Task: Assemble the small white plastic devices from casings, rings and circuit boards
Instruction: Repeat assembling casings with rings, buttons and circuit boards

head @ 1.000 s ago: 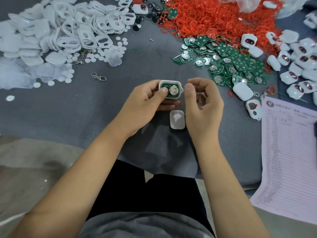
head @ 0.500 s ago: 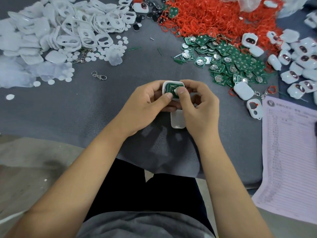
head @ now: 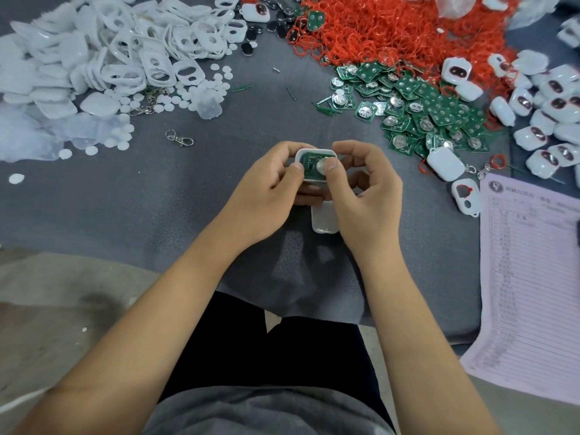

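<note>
White rounded plastic casing (head: 314, 151) is sitting in our left hand (head: 266, 196), fingers gripping it. Our right hand (head: 364, 196) is pressing its thumb on the green square circuit board (head: 310, 166) inside.

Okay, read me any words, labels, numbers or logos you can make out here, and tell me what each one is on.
Nothing here can be read.
Printed sheet: a round logo, a heading and rows of table text, all too blurred to read.
Circuit board in the held casing: faint white marks, too small to read.
Loose green boards: markings too small to read.
</note>
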The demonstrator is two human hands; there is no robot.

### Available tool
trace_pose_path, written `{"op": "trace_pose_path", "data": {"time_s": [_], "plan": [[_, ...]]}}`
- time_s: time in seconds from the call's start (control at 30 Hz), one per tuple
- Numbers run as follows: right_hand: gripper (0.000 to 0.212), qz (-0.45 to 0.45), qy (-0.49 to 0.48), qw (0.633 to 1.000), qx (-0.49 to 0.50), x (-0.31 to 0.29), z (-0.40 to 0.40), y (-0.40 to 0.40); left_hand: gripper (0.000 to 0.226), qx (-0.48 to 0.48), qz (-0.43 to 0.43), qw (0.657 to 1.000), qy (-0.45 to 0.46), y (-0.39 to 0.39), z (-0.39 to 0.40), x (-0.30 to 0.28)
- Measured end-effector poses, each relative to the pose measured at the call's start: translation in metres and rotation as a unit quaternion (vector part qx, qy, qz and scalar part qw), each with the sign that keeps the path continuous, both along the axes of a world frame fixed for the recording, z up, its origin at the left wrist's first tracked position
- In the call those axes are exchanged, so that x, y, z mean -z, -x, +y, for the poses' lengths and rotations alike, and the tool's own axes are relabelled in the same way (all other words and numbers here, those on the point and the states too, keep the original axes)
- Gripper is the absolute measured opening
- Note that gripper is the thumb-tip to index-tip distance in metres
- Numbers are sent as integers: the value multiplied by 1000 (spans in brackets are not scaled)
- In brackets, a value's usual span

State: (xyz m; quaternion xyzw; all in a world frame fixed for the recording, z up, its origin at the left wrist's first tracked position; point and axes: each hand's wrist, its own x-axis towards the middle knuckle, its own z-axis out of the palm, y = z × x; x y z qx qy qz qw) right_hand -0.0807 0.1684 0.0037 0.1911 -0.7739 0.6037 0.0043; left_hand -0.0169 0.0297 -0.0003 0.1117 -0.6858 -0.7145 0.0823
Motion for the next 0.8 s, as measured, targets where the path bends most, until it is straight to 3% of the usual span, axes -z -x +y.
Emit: {"op": "trace_pose_path", "data": {"time_s": [0.17, 0.33, 0.63, 0.8], "plan": [[8, 14, 3, 1000, -8, -1, 0, -2, 26, -21, -5, 999, 49, -1, 0, 2], [8, 10, -9, 1000, -20, -1, -1, -3, 24, -21, 2, 998, -52, 0, -3, -3], [11, 4, -15, 1000, -2, -1, 0, -2, 28, 9, 4, 996, -86, 0, -4, -3], [13, 4, -23, 1000, 9, 1, 0, 0, 31, 27, 12, 998, -51, -2, -3, -4]]}}
